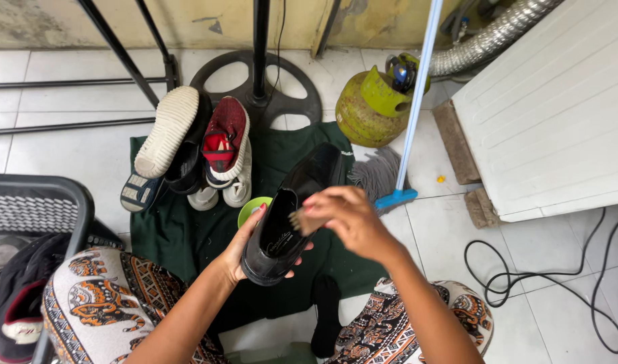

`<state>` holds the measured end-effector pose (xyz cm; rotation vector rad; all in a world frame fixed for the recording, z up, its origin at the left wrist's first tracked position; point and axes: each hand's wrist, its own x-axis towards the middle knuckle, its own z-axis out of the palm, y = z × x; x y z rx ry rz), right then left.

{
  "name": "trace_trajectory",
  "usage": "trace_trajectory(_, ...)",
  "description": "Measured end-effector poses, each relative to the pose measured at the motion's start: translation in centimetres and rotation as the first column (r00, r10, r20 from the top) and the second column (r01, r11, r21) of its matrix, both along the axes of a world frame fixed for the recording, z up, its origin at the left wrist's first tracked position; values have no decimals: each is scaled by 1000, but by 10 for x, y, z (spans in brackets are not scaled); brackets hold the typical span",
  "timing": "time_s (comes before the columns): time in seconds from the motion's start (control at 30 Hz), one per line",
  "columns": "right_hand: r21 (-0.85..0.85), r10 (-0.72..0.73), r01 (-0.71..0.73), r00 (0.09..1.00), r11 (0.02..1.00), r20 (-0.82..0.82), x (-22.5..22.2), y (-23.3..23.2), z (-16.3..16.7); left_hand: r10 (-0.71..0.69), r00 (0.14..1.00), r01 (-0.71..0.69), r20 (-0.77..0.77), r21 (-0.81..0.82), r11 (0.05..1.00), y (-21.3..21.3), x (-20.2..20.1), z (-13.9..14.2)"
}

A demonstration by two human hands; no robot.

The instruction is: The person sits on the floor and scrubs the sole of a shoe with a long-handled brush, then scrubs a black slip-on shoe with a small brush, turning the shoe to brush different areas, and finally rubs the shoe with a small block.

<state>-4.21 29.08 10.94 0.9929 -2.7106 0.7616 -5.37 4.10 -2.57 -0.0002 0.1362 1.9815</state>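
White tiled floor, dark green cloth (167,236) spread over it; pile of worn sneakers (194,148) at its far edge. Left hand (245,253) is wrapped around the heel of a black leather dress shoe (292,209), held above the cloth. Right hand (346,216) is closed on a small pale-bristled brush (297,221) at the shoe's opening. Step in hand: brushing the inner rim. Next stroke needs a steady heel hold.

Home utility corner: gas cylinder (371,108), mop (380,172).

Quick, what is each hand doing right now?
Left hand: closed around the black leather shoe.
Right hand: closed on a small bristle brush at the shoe's opening.
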Motion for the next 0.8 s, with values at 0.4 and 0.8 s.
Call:
trace_trajectory(0.4,-113,-259,255,965,960,-26,-27,34,0,21,999,-24,29,133,991,-1,-1,8)
trace_trajectory(0.8,-284,-141,126,989,950,-33,-33,28,-18,71,980,-123,187,285,951,2,0,20)
